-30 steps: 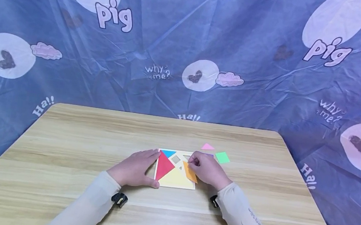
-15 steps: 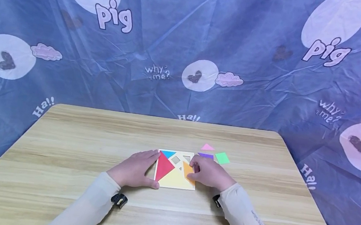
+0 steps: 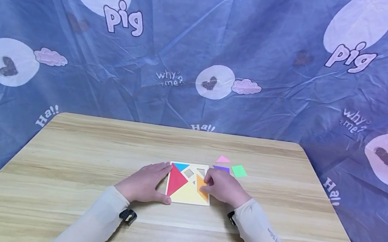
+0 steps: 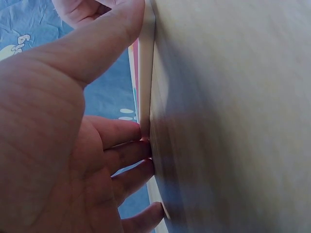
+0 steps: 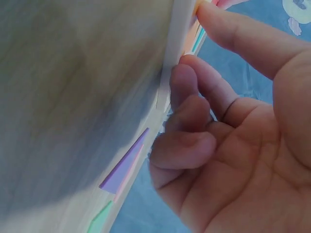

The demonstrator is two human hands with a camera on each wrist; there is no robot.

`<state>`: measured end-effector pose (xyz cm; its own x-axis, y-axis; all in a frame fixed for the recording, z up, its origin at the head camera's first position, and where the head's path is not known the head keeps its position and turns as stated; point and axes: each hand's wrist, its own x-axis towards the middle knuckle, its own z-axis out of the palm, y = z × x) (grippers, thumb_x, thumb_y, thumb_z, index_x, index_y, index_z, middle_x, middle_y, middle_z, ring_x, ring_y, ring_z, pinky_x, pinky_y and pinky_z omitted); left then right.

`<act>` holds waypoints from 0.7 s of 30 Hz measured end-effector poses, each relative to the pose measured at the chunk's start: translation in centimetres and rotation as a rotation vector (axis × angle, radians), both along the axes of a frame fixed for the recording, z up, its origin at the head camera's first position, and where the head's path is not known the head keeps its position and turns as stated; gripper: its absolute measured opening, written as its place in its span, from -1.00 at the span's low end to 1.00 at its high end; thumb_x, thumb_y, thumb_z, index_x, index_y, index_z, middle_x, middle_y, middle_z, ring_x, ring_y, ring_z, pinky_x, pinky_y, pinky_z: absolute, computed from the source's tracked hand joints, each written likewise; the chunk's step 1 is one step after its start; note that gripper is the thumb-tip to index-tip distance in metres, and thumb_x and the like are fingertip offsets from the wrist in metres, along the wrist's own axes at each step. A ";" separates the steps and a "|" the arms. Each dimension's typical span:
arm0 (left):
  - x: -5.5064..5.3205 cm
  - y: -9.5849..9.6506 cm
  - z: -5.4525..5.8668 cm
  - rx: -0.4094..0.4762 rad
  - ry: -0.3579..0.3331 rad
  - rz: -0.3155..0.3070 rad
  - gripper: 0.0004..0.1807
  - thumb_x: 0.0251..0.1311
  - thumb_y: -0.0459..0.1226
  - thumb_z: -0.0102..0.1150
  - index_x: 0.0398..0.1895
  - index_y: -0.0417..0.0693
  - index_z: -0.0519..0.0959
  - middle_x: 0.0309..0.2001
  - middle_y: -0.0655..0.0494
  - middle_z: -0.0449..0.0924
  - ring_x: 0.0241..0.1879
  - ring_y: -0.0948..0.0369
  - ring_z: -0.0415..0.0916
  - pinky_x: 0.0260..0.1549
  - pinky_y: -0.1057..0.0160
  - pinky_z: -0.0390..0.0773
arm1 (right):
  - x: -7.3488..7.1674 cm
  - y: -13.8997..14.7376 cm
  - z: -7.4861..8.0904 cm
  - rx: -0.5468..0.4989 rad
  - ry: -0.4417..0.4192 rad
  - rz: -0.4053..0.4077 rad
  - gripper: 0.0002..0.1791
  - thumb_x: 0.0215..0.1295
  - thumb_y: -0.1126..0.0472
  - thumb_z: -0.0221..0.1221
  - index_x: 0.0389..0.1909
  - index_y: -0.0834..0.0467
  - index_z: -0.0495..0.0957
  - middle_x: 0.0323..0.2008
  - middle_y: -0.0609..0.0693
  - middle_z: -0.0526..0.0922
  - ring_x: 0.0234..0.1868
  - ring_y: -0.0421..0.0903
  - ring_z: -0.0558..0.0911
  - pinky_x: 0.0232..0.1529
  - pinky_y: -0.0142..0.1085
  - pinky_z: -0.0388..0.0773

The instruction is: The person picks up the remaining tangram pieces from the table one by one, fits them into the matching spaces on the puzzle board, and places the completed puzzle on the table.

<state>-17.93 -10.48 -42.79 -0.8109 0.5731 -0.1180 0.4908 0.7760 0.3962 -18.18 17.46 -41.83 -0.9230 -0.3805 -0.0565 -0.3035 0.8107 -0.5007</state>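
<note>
A white-rimmed tangram board (image 3: 188, 203) lies flat on the table. A red triangle (image 3: 176, 181), a pale yellow triangle (image 3: 185, 195) and a small blue triangle (image 3: 179, 166) sit in it. My left hand (image 3: 147, 181) rests along the board's left side, thumb at the near corner and straight fingertips against the edge. With thumb and forefinger, my right hand (image 3: 227, 187) pinches an orange parallelogram piece (image 3: 199, 182) lying at the board's right side. Its other fingers curl in, as the right wrist view shows. Square and triangular recesses are visible near the board's far edge.
Beyond the right hand lie a pink triangle (image 3: 223, 159), a purple piece (image 3: 222, 169) partly behind that hand, and a green square (image 3: 239, 171). The wood-grain table (image 3: 110, 138) ends at a blue patterned cloth (image 3: 181, 107). Black bands sit at both wrists.
The right hand has shifted slightly nearer and turned, bringing the orange piece from tilted across the board's right edge to lying within it. More of the purple piece shows. The left hand stays.
</note>
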 end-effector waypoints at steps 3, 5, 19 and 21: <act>0.0 0.0 -0.1 -0.001 0.002 -0.001 0.18 0.07 0.22 0.46 0.60 -0.24 0.18 0.59 -0.11 0.17 0.58 -0.07 0.10 0.52 -0.13 0.17 | -0.1 0.0 0.0 0.012 0.036 0.011 -0.77 0.14 0.27 0.49 -0.34 0.12 0.58 -0.48 -0.13 0.47 -0.44 -0.23 0.42 -0.38 -0.38 0.42; -0.1 0.0 -0.1 -0.001 0.002 0.000 0.18 0.07 0.23 0.46 0.60 -0.24 0.18 0.59 -0.11 0.17 0.58 -0.07 0.10 0.52 -0.13 0.17 | -0.1 0.0 0.1 0.031 0.076 0.039 -0.77 0.15 0.28 0.47 -0.23 0.14 0.63 -0.48 -0.13 0.44 -0.46 -0.22 0.40 -0.42 -0.38 0.39; -0.1 0.0 -0.2 -0.002 -0.003 0.003 0.18 0.07 0.23 0.46 0.59 -0.25 0.18 0.59 -0.12 0.17 0.58 -0.08 0.10 0.52 -0.12 0.16 | -0.1 0.9 0.3 0.100 0.168 0.263 -0.89 0.21 0.25 0.45 -0.26 0.04 0.74 -0.48 -0.18 0.40 -0.40 -0.26 0.35 -0.44 -0.43 0.35; -0.1 0.0 -0.2 0.000 -0.005 0.005 0.18 0.07 0.23 0.46 0.59 -0.25 0.18 0.59 -0.12 0.17 0.58 -0.08 0.10 0.52 -0.12 0.16 | -0.1 0.9 0.3 0.099 0.158 0.268 -0.90 0.21 0.26 0.44 -0.29 0.04 0.73 -0.48 -0.17 0.39 -0.40 -0.26 0.35 -0.44 -0.43 0.34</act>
<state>-18.06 -10.46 -42.95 -0.8130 0.5693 -0.1220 0.4851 0.7782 0.3989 -18.30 18.39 -41.50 -0.7913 -0.6107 0.0308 -0.5802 0.7341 -0.3527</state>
